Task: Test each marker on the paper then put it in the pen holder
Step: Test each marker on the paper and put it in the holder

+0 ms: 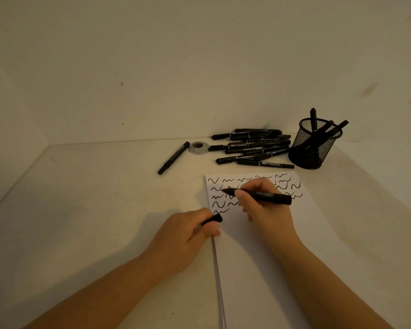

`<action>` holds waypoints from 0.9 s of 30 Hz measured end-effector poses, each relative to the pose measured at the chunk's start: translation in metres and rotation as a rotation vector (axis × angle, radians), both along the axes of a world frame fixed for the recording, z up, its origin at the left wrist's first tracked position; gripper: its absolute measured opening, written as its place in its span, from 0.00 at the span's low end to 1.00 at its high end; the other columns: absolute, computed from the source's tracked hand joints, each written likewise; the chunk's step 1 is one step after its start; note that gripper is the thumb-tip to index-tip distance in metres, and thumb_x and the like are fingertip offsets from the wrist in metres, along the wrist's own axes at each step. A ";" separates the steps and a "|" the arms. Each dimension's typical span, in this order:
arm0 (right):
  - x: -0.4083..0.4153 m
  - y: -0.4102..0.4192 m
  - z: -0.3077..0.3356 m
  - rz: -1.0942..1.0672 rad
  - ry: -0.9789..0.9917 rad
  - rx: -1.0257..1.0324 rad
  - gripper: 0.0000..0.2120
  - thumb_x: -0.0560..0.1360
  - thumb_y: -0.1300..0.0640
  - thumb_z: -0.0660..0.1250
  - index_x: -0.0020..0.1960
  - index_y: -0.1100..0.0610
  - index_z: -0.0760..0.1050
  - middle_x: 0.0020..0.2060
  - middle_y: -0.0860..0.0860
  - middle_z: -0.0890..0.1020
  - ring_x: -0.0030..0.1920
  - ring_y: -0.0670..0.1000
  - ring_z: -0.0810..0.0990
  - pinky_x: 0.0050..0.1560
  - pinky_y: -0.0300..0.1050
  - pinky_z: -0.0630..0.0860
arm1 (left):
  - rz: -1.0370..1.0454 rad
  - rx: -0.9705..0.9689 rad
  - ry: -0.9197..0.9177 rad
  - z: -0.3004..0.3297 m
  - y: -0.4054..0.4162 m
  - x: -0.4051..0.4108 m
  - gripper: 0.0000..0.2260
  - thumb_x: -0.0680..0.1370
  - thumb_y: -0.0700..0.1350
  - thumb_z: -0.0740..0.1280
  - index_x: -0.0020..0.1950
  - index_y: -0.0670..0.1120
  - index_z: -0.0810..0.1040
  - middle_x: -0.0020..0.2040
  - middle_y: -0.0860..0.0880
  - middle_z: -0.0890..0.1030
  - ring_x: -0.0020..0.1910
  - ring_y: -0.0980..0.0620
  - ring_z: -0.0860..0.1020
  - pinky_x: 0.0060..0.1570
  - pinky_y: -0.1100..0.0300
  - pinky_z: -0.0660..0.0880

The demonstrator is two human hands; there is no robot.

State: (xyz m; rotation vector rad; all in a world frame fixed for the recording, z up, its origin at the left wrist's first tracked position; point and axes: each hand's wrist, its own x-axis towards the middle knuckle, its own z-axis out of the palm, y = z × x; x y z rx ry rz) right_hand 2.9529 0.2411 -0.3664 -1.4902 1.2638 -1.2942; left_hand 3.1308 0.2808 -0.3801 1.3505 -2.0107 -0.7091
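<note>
My right hand (262, 205) grips an uncapped black marker (273, 197) lying almost level, its tip pointing left over the white paper (259, 257), among several black squiggles. My left hand (188, 236) rests at the paper's left edge, closed around the marker's black cap (215, 219). A pile of several capped black markers (254, 147) lies beyond the paper. To its right stands the black mesh pen holder (311, 148) with a few markers upright in it.
One black marker (173, 158) lies apart, left of the pile, beside a round silver tape roll (198, 147). The table meets plain walls at the back and left.
</note>
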 end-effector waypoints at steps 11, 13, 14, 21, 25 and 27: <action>0.000 -0.002 0.002 0.170 -0.495 0.288 0.12 0.76 0.62 0.59 0.34 0.60 0.72 0.20 0.53 0.73 0.21 0.49 0.68 0.22 0.38 0.65 | 0.105 -0.011 0.027 -0.003 -0.003 0.002 0.13 0.74 0.56 0.56 0.41 0.51 0.74 0.32 0.56 0.77 0.29 0.57 0.72 0.29 0.66 0.65; 0.000 -0.001 0.002 0.182 -0.455 0.283 0.13 0.76 0.63 0.59 0.33 0.57 0.72 0.20 0.52 0.73 0.21 0.49 0.68 0.22 0.38 0.65 | 0.093 -0.007 0.032 -0.002 -0.003 0.002 0.12 0.74 0.56 0.56 0.40 0.51 0.74 0.33 0.58 0.78 0.28 0.57 0.72 0.28 0.66 0.65; 0.001 -0.001 0.003 0.194 -0.427 0.274 0.14 0.76 0.63 0.59 0.33 0.56 0.71 0.20 0.52 0.73 0.21 0.49 0.68 0.23 0.37 0.65 | 0.087 -0.006 0.034 -0.002 -0.003 0.002 0.12 0.75 0.56 0.56 0.40 0.51 0.73 0.33 0.58 0.78 0.28 0.57 0.71 0.28 0.66 0.64; 0.001 0.004 0.008 0.240 -0.251 0.252 0.10 0.75 0.59 0.64 0.35 0.55 0.73 0.24 0.52 0.78 0.25 0.49 0.74 0.26 0.37 0.72 | 0.081 -0.017 0.052 0.000 -0.003 0.003 0.10 0.75 0.56 0.57 0.40 0.55 0.74 0.32 0.59 0.77 0.28 0.58 0.72 0.27 0.68 0.64; 0.000 0.005 0.010 0.235 -0.114 0.235 0.08 0.74 0.56 0.66 0.37 0.55 0.75 0.25 0.50 0.79 0.26 0.47 0.74 0.28 0.37 0.72 | 0.070 -0.024 0.031 0.001 -0.003 0.003 0.08 0.75 0.56 0.57 0.36 0.60 0.71 0.30 0.57 0.75 0.28 0.57 0.71 0.28 0.67 0.64; 0.001 0.006 0.011 0.249 -0.084 0.224 0.06 0.74 0.56 0.66 0.39 0.56 0.75 0.26 0.50 0.79 0.26 0.46 0.75 0.28 0.36 0.73 | 0.070 -0.023 0.030 0.001 -0.002 0.002 0.08 0.74 0.56 0.57 0.37 0.59 0.72 0.29 0.57 0.74 0.28 0.57 0.71 0.28 0.65 0.64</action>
